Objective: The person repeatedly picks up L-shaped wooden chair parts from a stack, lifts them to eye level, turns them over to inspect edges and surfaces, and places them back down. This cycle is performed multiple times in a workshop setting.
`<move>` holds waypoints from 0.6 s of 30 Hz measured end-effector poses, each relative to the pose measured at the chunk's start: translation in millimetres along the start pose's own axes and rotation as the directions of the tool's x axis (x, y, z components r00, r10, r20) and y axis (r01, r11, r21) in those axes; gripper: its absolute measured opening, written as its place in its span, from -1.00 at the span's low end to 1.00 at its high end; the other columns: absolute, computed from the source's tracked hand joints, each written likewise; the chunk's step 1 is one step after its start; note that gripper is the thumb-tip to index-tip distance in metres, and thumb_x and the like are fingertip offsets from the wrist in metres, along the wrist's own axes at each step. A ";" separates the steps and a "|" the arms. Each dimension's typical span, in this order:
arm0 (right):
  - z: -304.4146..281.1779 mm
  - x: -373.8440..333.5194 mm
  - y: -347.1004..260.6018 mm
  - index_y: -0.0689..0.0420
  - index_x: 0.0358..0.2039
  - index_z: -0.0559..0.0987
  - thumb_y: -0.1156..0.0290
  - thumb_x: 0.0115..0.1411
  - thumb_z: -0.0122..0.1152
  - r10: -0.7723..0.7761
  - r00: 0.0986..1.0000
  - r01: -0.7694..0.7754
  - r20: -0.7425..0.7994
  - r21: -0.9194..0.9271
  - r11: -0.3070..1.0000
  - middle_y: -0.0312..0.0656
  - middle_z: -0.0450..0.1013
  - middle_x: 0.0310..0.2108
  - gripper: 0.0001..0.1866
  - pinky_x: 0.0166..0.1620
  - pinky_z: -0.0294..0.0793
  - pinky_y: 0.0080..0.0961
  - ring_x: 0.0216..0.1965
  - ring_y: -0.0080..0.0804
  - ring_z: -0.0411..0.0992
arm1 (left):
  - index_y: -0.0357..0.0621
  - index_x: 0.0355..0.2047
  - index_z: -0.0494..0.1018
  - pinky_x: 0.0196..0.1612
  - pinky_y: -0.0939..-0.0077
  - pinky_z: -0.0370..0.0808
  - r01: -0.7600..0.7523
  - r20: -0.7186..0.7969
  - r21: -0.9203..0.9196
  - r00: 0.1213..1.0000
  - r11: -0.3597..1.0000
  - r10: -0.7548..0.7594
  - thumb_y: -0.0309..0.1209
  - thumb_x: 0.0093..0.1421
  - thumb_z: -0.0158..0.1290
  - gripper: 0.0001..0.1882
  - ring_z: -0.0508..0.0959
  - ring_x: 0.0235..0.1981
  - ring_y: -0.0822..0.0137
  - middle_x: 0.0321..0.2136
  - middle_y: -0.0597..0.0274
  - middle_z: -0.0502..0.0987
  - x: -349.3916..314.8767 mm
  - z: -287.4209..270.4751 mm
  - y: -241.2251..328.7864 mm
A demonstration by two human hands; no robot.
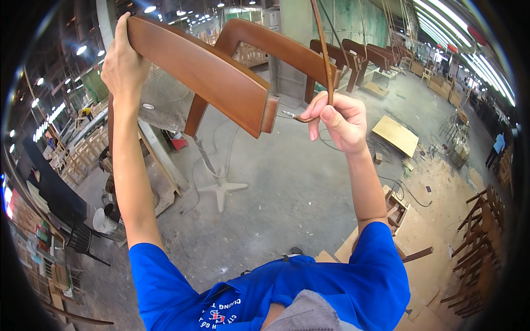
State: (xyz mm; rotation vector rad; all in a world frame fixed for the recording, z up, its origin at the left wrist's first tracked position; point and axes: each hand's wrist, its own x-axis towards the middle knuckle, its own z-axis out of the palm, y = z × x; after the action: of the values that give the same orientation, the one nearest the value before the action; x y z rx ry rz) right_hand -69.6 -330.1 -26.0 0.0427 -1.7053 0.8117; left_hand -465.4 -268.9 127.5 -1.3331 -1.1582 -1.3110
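A glossy reddish-brown wooden frame piece (204, 71), wide and curved like part of a chair, hangs raised in front of me. My left hand (124, 69) is closed around its upper left end, with the fingers partly hidden behind it. Its near right end has a small stepped, paler block (269, 115). Just right of that block, my right hand (343, 120) is closed on a thin brown hanging hook (320, 49). The hook's rod rises out of view, and its bent end finishes in a silvery tip (288, 114), apart from the block by a small gap.
More brown frames (381, 55) hang in a row behind, toward the right. A pedestal fan (221, 185) stands on the floor ahead. A thin board (395, 135) lies on the floor at right, near loose cables. Wooden frames (480, 243) are stacked far right; a white bucket (105, 220) stands left.
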 end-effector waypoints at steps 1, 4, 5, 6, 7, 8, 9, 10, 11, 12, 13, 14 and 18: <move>-0.2 -0.4 0.2 0.40 -0.17 0.68 0.34 0.48 0.27 0.002 1.000 -0.002 -0.007 -0.023 1.000 0.02 0.67 -0.22 -0.70 -0.34 0.58 -0.47 -0.46 -0.42 0.59 | 0.34 0.44 0.30 -0.15 0.08 0.63 0.029 0.018 0.010 0.999 1.000 -0.029 -0.27 0.21 0.32 -0.21 0.73 -0.14 -0.08 -0.14 0.06 0.72 2.7 1.7 1.7; -0.7 0.5 2.0 0.40 -0.18 0.68 0.35 0.48 0.27 0.056 0.998 -0.057 -0.018 -0.061 0.997 0.01 0.68 -0.21 -0.70 -0.33 0.58 -0.49 -0.46 -0.45 0.58 | 0.39 0.45 0.30 -0.16 0.07 0.65 -0.004 0.021 0.045 1.000 0.999 0.003 -0.25 0.22 0.32 -0.20 0.73 -0.15 -0.07 -0.12 0.10 0.72 6.7 6.7 5.3; -0.8 1.4 2.7 0.41 -0.18 0.67 0.35 0.48 0.26 0.054 0.998 -0.055 -0.017 -0.084 0.995 0.04 0.66 -0.20 -0.71 -0.34 0.58 -0.48 -0.47 -0.43 0.57 | 0.40 0.45 0.29 -0.17 0.07 0.65 -0.028 0.013 0.048 1.000 0.998 0.027 -0.25 0.22 0.32 -0.20 0.74 -0.16 -0.07 -0.12 0.11 0.72 7.3 8.3 6.2; -0.2 2.6 4.5 0.41 -0.18 0.67 0.36 0.49 0.24 0.056 0.998 -0.057 -0.009 -0.101 0.993 0.08 0.65 -0.19 -0.71 -0.35 0.57 -0.48 -0.49 -0.40 0.57 | 0.41 0.45 0.29 -0.18 0.07 0.66 -0.035 0.014 0.050 0.999 0.998 0.034 -0.25 0.21 0.32 -0.19 0.74 -0.16 -0.06 -0.12 0.11 0.72 7.5 9.8 7.2; 0.9 3.9 6.2 0.41 -0.17 0.66 0.36 0.50 0.22 0.078 0.997 -0.079 -0.008 -0.115 0.990 0.11 0.63 -0.18 -0.71 -0.37 0.57 -0.47 -0.50 -0.38 0.56 | 0.42 0.46 0.29 -0.19 0.07 0.66 -0.037 0.021 0.054 0.999 0.998 0.036 -0.25 0.21 0.32 -0.19 0.74 -0.17 -0.06 -0.12 0.12 0.72 7.5 11.3 7.9; 2.6 5.0 8.6 0.39 -0.18 0.67 0.39 0.48 0.26 0.086 0.996 -0.088 -0.023 -0.117 0.989 0.04 0.64 -0.20 -0.75 -0.35 0.57 -0.50 -0.49 -0.42 0.56 | 0.41 0.45 0.29 -0.23 0.09 0.66 -0.067 -0.004 0.060 0.998 0.996 0.067 -0.25 0.19 0.34 -0.18 0.74 -0.20 -0.04 -0.16 0.13 0.71 7.2 12.9 8.6; 5.2 5.6 11.2 0.37 -0.18 0.69 0.42 0.45 0.29 0.114 0.992 -0.119 -0.045 -0.114 0.986 -0.03 0.65 -0.23 -0.78 -0.34 0.57 -0.52 -0.47 -0.47 0.56 | 0.41 0.44 0.30 -0.28 0.10 0.67 -0.093 -0.023 0.066 0.995 0.993 0.094 -0.24 0.16 0.36 -0.16 0.74 -0.24 -0.03 -0.20 0.14 0.71 6.7 14.6 9.4; 7.7 5.4 13.3 0.35 -0.18 0.70 0.44 0.43 0.32 0.119 0.991 -0.125 -0.064 -0.093 0.988 -0.09 0.66 -0.26 -0.82 -0.32 0.57 -0.54 -0.45 -0.51 0.56 | 0.40 0.44 0.31 -0.33 0.11 0.67 -0.108 -0.022 0.075 0.994 0.991 0.110 -0.23 0.14 0.38 -0.15 0.74 -0.28 -0.01 -0.24 0.15 0.70 5.7 16.5 10.0; 11.7 6.3 18.3 0.34 -0.19 0.70 0.45 0.42 0.34 0.068 0.992 -0.082 -0.106 -0.144 0.986 -0.13 0.63 -0.28 -0.83 -0.33 0.56 -0.56 -0.45 -0.53 0.54 | 0.40 0.44 0.31 -0.32 0.12 0.67 -0.123 -0.052 0.077 0.990 0.989 0.128 -0.24 0.13 0.38 -0.14 0.74 -0.28 -0.01 -0.24 0.15 0.70 4.6 18.4 10.6; 15.3 7.4 23.1 0.32 -0.19 0.71 0.46 0.40 0.36 -0.007 0.990 -0.019 -0.141 -0.178 0.984 -0.17 0.61 -0.30 -0.84 -0.33 0.56 -0.57 -0.45 -0.54 0.53 | 0.39 0.44 0.31 -0.32 0.13 0.67 -0.128 -0.060 0.083 0.989 0.988 0.133 -0.25 0.13 0.38 -0.14 0.74 -0.28 0.00 -0.24 0.15 0.70 3.1 20.2 10.9; 17.4 7.4 26.4 0.31 -0.20 0.71 0.47 0.39 0.37 -0.051 0.981 0.008 -0.187 -0.221 0.975 -0.20 0.59 -0.32 -0.86 -0.33 0.55 -0.59 -0.45 -0.56 0.52 | 0.38 0.44 0.31 -0.31 0.13 0.67 -0.136 -0.078 0.089 0.987 0.987 0.143 -0.25 0.12 0.38 -0.13 0.74 -0.28 0.00 -0.24 0.16 0.70 1.3 22.2 11.6; 18.1 8.4 28.9 0.31 -0.20 0.71 0.47 0.38 0.38 -0.095 0.977 0.047 -0.191 -0.239 0.970 -0.23 0.57 -0.33 -0.86 -0.33 0.55 -0.59 -0.45 -0.57 0.51 | 0.37 0.44 0.31 -0.31 0.14 0.67 -0.144 -0.083 0.084 0.985 0.986 0.150 -0.26 0.11 0.39 -0.12 0.74 -0.28 0.01 -0.24 0.16 0.69 0.5 24.1 12.1; 6.3 14.7 28.0 0.28 -0.22 0.69 0.46 0.38 0.38 -0.111 0.985 0.033 -0.136 -0.476 0.879 -0.31 0.52 -0.36 -0.87 -0.34 0.54 -0.62 -0.45 -0.61 0.49 | 0.32 0.45 0.31 -0.28 0.17 0.67 -0.185 -0.096 0.062 0.977 0.981 0.190 -0.32 0.10 0.40 -0.10 0.73 -0.27 0.04 -0.24 0.17 0.68 2.1 33.0 17.6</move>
State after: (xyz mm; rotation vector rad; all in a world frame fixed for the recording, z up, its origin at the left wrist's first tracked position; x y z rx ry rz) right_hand -91.6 -306.6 -27.3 -0.2861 -1.6953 0.3142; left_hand -443.2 -238.8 128.9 -1.2889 -0.9666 -1.1894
